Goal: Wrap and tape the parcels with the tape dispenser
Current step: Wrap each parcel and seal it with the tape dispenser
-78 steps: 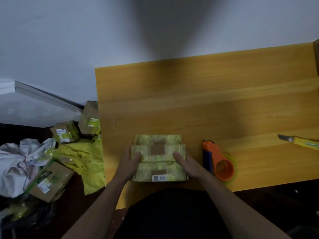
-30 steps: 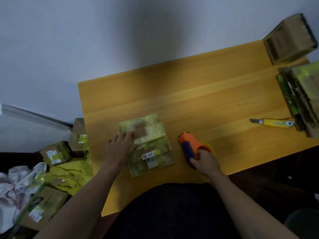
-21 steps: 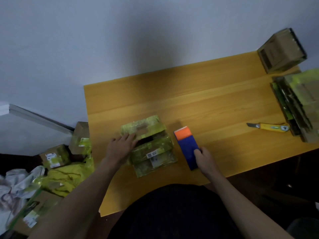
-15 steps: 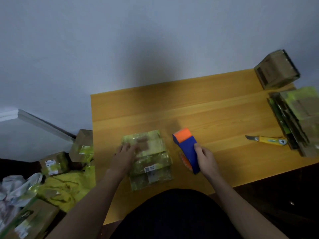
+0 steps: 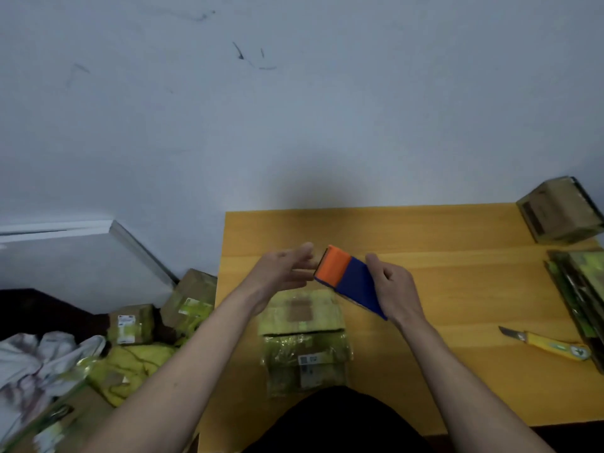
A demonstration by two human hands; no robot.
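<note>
Parcels [image 5: 304, 341], a small stack wrapped in yellow-green film, lie on the near edge of the wooden table [image 5: 457, 243], right in front of the person and partly cut off below by the dark clothing. Both hands are raised above the far end of the stack, not touching it. The right hand [image 5: 394, 286] grips the tape dispenser [image 5: 351, 281], an orange and blue block held tilted, with the thumb curled over its far right side and the fingers hidden behind it. The left hand [image 5: 281, 273] sits just left of the dispenser's orange end, fingers stretched out and close together, their tips at or almost at that end; I cannot tell whether they pinch any tape, since no strip can be made out there. The tape roll itself is hidden. To the right on the table lies a yellow knife [image 5: 552, 344], well apart from the parcels, and beyond it a pile of flat packets [image 5: 585, 289] runs out of view at the right edge. A brown box [image 5: 559, 210] stands tilted at the far right corner. On the floor to the left are more boxes [image 5: 189, 302], yellow wrapping [image 5: 130, 364] and a pale cloth [image 5: 39, 361], dim and hard to make out.
</note>
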